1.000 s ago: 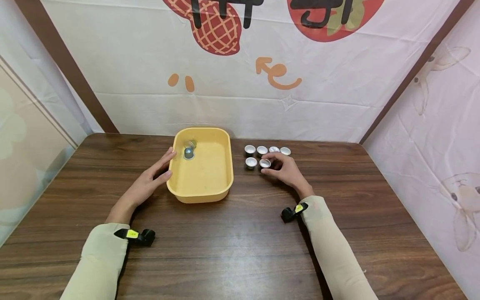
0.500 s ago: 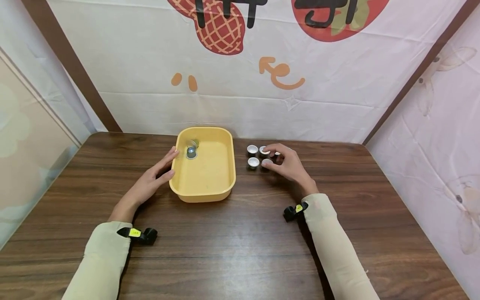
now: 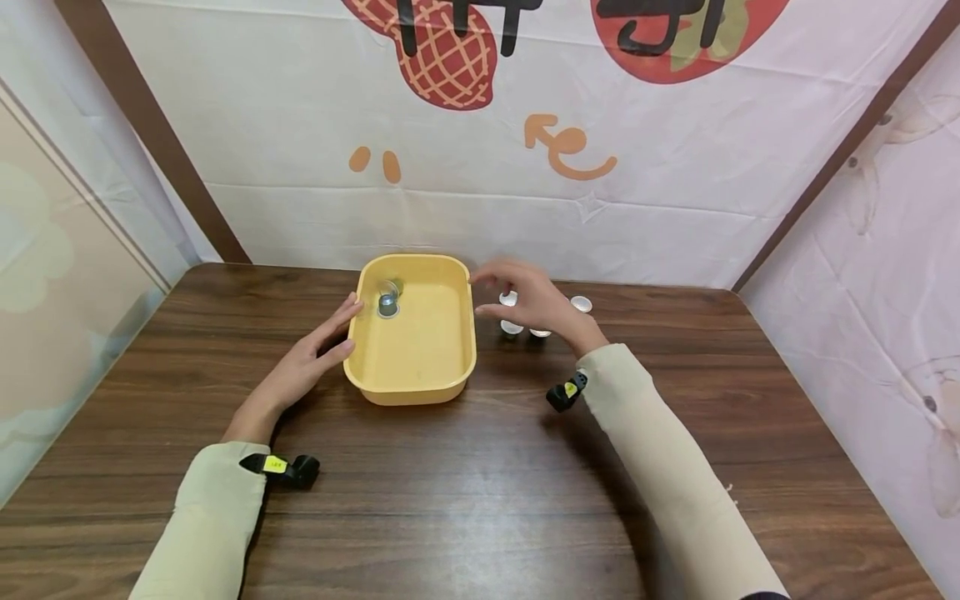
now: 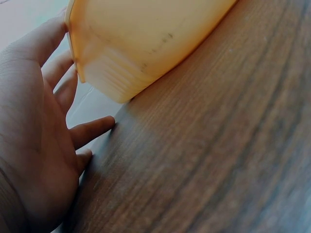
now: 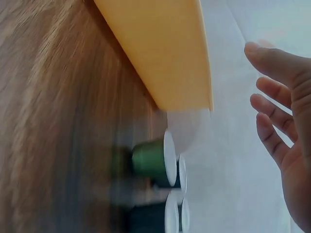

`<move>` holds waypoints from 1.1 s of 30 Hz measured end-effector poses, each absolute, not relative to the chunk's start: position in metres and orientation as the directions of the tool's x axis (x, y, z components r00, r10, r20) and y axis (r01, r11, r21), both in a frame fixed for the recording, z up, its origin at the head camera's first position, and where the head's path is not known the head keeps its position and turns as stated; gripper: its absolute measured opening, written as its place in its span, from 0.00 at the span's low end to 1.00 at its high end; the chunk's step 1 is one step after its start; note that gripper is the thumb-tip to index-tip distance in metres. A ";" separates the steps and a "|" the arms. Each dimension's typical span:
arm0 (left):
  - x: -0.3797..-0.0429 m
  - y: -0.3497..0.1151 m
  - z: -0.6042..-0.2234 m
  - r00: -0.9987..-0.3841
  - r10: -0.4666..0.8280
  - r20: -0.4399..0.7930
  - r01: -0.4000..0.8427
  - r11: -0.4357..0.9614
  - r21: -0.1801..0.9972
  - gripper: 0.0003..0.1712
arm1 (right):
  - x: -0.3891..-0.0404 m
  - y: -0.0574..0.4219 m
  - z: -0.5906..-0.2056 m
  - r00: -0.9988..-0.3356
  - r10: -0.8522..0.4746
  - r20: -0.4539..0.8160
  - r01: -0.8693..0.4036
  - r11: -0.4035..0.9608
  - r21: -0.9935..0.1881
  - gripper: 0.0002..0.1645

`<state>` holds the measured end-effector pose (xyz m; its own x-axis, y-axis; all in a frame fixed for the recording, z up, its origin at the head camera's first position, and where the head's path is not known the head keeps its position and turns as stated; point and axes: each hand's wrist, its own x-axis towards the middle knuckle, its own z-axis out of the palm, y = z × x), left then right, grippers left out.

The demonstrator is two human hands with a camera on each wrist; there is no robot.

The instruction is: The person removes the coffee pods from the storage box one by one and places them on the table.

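A yellow plastic bin (image 3: 412,397) stands on the table with a bluish-grey capsule (image 3: 387,305) inside near its far left; a pale round form shows just behind that. My left hand (image 3: 295,372) rests its fingertips at the bin's left rim, fingers spread. Over the coffee capsules and near the bin's right rim hovers my right hand (image 3: 536,300), thumb and fingers apart. Nothing shows between them in the right wrist view. Several capsules with white lids stand below, among them a green capsule (image 5: 149,159) and a dark capsule (image 5: 148,218); the hand partly hides the group.
The brown wood-grain table (image 3: 450,500) reaches back to a printed white cloth (image 3: 465,217). One capsule (image 3: 581,304) stands at the right of the group. Side cloths bound the table left and right.
My right hand has risen from among the capsules and swung left toward the bin's right rim, its fingers spreading wider. My left hand stays at the bin. The head view has shifted slightly.
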<state>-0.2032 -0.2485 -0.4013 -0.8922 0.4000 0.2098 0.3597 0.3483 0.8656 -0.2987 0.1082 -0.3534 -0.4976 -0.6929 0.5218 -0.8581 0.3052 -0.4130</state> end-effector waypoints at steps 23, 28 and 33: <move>-0.217 -0.259 -0.421 -0.896 0.392 0.210 0.363 0.372 0.855 0.33 | -0.314 0.003 -0.350 -0.375 -0.922 0.097 -0.876 0.318 -0.363 0.28; -0.216 -0.259 -0.420 -0.897 0.389 0.210 0.361 0.372 0.855 0.32 | -0.318 -0.012 -0.353 -0.382 -0.924 0.027 -0.880 0.355 -0.315 0.31; -0.212 -0.259 -0.421 -0.899 0.393 0.196 0.351 0.378 0.857 0.33 | -0.319 -0.021 -0.359 -0.428 -0.903 -0.033 -0.859 0.418 -0.296 0.31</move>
